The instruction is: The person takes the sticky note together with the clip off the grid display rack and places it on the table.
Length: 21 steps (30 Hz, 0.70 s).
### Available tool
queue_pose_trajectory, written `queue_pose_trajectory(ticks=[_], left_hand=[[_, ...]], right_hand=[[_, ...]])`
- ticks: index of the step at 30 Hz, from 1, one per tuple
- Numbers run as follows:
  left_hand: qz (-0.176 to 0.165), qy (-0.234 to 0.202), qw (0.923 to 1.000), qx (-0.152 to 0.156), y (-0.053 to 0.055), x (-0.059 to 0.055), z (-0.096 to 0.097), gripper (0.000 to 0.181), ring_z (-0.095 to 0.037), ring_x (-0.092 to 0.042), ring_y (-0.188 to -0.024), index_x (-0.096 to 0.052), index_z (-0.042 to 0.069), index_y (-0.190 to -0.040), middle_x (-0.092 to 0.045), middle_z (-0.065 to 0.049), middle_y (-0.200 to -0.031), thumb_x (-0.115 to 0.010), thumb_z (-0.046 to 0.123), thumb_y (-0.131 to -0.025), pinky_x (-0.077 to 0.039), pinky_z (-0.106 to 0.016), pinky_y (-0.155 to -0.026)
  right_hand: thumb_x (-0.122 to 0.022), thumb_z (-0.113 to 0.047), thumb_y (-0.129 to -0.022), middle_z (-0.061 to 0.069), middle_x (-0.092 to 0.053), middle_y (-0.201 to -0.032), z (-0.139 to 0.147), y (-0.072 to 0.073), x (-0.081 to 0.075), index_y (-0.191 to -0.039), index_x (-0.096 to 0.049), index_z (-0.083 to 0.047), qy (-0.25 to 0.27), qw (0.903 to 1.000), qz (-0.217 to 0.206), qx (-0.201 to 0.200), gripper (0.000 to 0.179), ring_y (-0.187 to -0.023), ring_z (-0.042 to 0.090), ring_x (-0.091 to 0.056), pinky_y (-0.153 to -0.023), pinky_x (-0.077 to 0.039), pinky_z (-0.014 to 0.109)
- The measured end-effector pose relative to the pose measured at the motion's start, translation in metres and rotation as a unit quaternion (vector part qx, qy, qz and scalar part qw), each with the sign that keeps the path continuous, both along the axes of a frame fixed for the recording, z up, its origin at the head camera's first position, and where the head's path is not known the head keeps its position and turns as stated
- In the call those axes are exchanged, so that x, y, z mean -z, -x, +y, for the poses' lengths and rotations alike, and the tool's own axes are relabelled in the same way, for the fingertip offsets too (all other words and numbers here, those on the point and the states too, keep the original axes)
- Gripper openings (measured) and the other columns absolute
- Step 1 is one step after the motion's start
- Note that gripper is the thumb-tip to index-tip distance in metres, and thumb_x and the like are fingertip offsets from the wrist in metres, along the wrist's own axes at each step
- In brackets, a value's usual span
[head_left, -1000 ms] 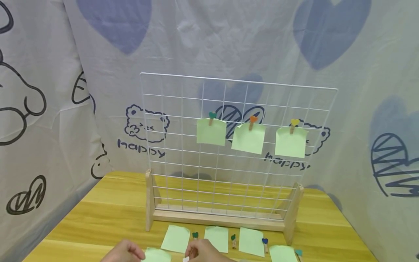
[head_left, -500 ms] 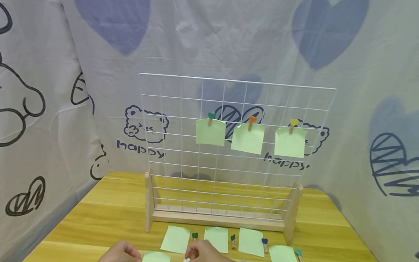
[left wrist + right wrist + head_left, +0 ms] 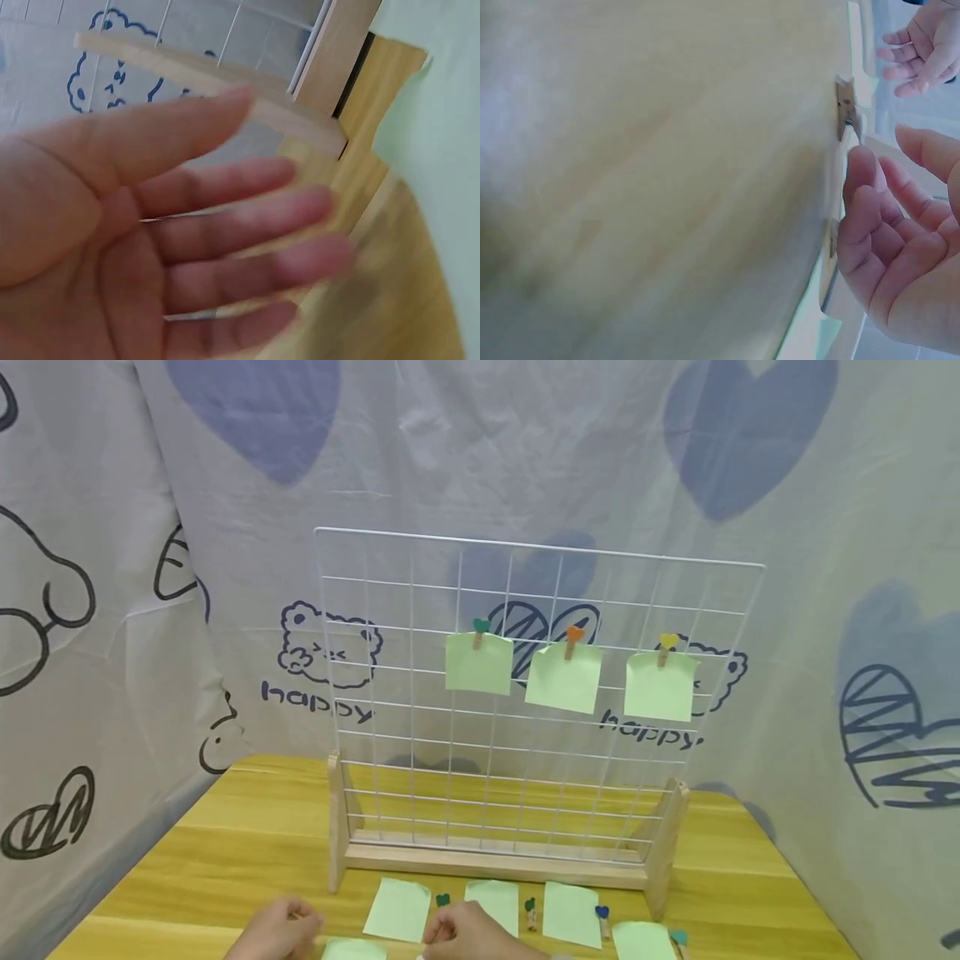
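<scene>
In front of the white wire grid rack with a wooden base [image 3: 495,862], the left hand [image 3: 277,929] holds nothing, fingers loosely extended, near a pale-green square paper note [image 3: 354,951]. The right hand [image 3: 476,935] curls beside a small wooden peg [image 3: 845,105]; whether it pinches it, I cannot tell.

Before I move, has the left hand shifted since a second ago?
Yes: the left hand sits slightly higher in the head view, nearer the white grid rack's left wooden leg.
</scene>
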<state>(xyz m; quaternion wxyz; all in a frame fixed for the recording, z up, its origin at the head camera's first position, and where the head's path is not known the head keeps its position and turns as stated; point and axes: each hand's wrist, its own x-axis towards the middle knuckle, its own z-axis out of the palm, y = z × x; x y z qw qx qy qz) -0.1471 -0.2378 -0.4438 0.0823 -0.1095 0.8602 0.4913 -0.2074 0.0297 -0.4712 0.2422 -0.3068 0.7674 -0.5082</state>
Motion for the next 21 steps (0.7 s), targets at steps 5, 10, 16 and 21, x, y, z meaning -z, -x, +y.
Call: queue_pose_trajectory(ticks=[5,10,16,21], left_hand=[[0.102,0.028,0.9929,-0.055,0.007,-0.008,0.009,0.026,-0.023,-0.06,-0.064,-0.058,-0.01,-0.096,-0.062,-0.007,-0.076,-0.053,0.014,-0.088,-0.049,-0.035,-0.057],[0.151,0.021,0.986,-0.067,0.01,-0.014,0.019,0.024,-0.025,-0.062,-0.064,-0.059,-0.01,-0.096,-0.063,-0.008,-0.077,-0.054,0.011,-0.087,-0.05,-0.035,-0.06],[0.173,0.025,0.9832,-0.051,0.016,-0.019,0.029,0.021,-0.022,-0.061,-0.062,-0.06,-0.008,-0.093,-0.063,-0.007,-0.075,-0.056,0.011,-0.086,-0.049,-0.034,-0.059],[0.188,0.022,0.9812,-0.039,0.021,-0.025,0.038,0.02,-0.02,-0.059,-0.062,-0.061,-0.007,-0.095,-0.062,-0.006,-0.075,-0.057,0.01,-0.086,-0.048,-0.032,-0.058]], right_hand=[[-0.063,-0.003,-0.079,-0.005,-0.057,-0.061,0.003,0.002,-0.008,-0.081,-0.064,0.003,0.001,0.9999,0.01,0.001,0.007,-0.045,0.004,-0.047,-0.043,-0.04,0.015],[-0.065,-0.006,-0.079,-0.004,-0.056,-0.058,0.006,0.004,-0.02,-0.08,-0.063,0.0,-0.001,0.9995,0.024,0.018,0.007,-0.039,0.005,-0.046,-0.036,-0.036,0.014],[-0.063,-0.007,-0.08,-0.004,-0.055,-0.059,0.009,0.008,-0.029,-0.083,-0.062,0.001,0.002,0.9992,0.036,0.019,0.01,-0.04,0.005,-0.046,-0.036,-0.034,0.014],[-0.065,-0.006,-0.078,0.002,-0.059,-0.062,0.01,0.012,-0.036,-0.082,-0.063,-0.001,0.003,0.9982,0.052,0.029,0.007,-0.04,0.007,-0.048,-0.034,-0.034,0.016]])
